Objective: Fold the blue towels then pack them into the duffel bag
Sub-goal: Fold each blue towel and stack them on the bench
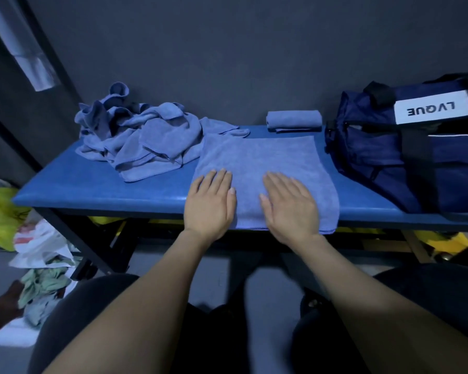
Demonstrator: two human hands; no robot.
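Note:
A blue towel [265, 157] lies spread flat on the blue padded bench [92, 190], its near edge hanging over the front. My left hand [210, 203] rests flat on its near left part, fingers straight. On the near middle of the same towel lies my right hand [291, 206], also flat. A heap of crumpled blue towels [143, 136] sits at the back left of the bench. One folded blue towel [293, 120] lies at the back by the wall. The navy duffel bag [405, 147] stands at the bench's right end.
A dark wall runs right behind the bench. Plastic bags and loose cloth [38, 255] lie on the floor at the left. Yellow items [443, 240] show under the bench. My knees are close below the bench's front edge.

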